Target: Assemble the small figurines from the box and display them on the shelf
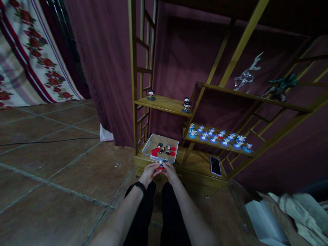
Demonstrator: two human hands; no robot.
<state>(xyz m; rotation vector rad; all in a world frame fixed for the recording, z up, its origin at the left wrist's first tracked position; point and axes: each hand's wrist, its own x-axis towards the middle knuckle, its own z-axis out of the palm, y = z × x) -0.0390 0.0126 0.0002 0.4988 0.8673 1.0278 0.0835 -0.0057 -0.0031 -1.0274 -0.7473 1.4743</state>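
Note:
Between my two hands is a small figurine (161,164) with a white head and a red base. My left hand (149,172) pinches it from the left, and my right hand (169,171) closes on it from the right. Just beyond my fingers sits a shallow cardboard box (147,147). Inside lie a few dark-clothed figurines (168,149) and several red discs (154,152). The box rests on the lowest board of a wooden shelf unit (179,160).
Several blue-and-white figurines (214,138) stand on the shelf at right. Dark-haired figurines (186,105) stand on the upper left shelf. A phone (215,166) lies at lower right. A clear deer ornament (244,79) stands higher up. A white box (266,222) sits on the floor.

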